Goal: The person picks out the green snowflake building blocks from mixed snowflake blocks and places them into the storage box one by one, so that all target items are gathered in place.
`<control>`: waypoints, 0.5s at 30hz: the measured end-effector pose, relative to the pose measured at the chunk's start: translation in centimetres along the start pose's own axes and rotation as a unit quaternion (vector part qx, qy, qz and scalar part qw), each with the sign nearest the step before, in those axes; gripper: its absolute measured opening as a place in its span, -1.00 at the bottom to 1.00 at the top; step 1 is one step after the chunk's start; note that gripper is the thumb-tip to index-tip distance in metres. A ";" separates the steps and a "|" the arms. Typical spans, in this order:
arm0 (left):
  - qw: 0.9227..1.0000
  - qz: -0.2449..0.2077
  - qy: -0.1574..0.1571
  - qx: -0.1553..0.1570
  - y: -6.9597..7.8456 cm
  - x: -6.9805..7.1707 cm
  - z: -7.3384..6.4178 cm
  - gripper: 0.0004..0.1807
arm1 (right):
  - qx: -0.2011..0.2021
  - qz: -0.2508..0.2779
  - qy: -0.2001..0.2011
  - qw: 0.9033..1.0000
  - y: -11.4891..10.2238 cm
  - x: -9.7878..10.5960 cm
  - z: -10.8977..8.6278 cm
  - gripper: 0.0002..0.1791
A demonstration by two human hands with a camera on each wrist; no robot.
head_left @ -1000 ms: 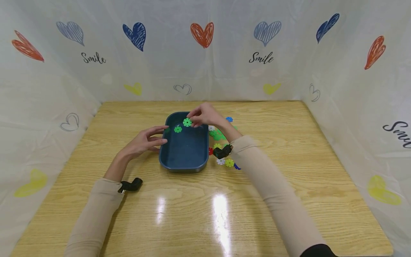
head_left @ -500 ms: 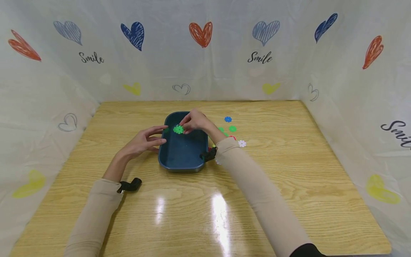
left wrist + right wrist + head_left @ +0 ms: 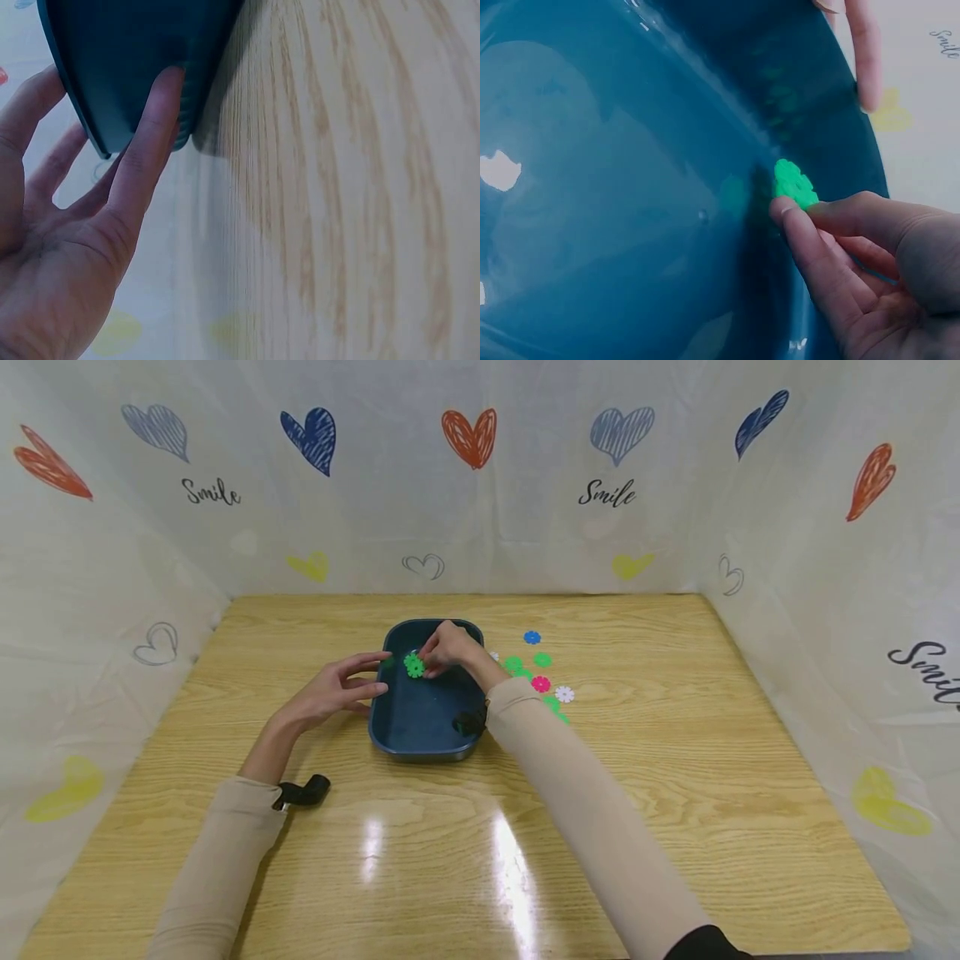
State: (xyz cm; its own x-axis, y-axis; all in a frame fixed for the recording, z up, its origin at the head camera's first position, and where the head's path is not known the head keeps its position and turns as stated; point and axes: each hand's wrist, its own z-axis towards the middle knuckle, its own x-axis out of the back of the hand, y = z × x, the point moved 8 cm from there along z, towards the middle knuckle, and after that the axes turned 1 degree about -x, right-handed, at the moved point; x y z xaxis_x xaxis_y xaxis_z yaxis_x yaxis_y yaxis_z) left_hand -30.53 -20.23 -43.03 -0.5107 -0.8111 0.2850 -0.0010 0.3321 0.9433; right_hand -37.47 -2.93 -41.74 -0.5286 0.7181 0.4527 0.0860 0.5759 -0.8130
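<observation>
A dark blue rectangular bin (image 3: 427,727) stands on the wooden table. Inside its far part, my right hand (image 3: 448,647) pinches a green notched plastic disc (image 3: 414,666) between thumb and fingers. The right wrist view shows that green disc (image 3: 793,184) held close to the bin's wall, with faint green reflections on the blue surface. At the bin's left side is my left hand (image 3: 330,692), its fingers extended and spread. One finger (image 3: 154,124) lies along the bin's outer wall in the left wrist view, others at its rim.
Right of the bin lie loose notched discs: several green ones (image 3: 543,660), a blue disc (image 3: 532,637), a pink disc (image 3: 541,683) and a white disc (image 3: 564,693). My right forearm hides part of them. A white curtain with hearts (image 3: 469,439) surrounds the table.
My right hand has moved left and slightly down into the bin, carrying the green disc. More discs show beside the forearm. My left hand stays at the bin's side.
</observation>
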 end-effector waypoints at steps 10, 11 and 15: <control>1.000 -0.002 0.002 -0.001 0.1 0.1 0.0 -0.26 | -0.023 0.028 -0.008 0.999 0.8 -0.8 0.6 -0.80; 1.000 -0.002 0.002 -0.001 0.0 0.1 0.0 -0.26 | -0.023 0.028 -0.009 0.999 0.8 -0.9 0.5 -0.81; 1.000 -0.001 0.002 -0.001 0.0 0.1 0.0 -0.26 | -0.019 0.021 -0.010 1.000 0.6 -0.9 0.3 -0.82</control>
State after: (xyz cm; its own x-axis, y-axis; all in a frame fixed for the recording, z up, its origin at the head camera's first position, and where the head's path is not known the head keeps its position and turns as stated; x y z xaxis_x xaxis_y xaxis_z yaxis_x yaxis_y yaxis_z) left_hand -30.62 -20.31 -43.04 -0.5067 -0.8139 0.2843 -0.0009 0.3302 0.9439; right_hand -37.23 -3.31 -42.78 -0.5401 0.7347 0.4105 0.1403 0.5596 -0.8168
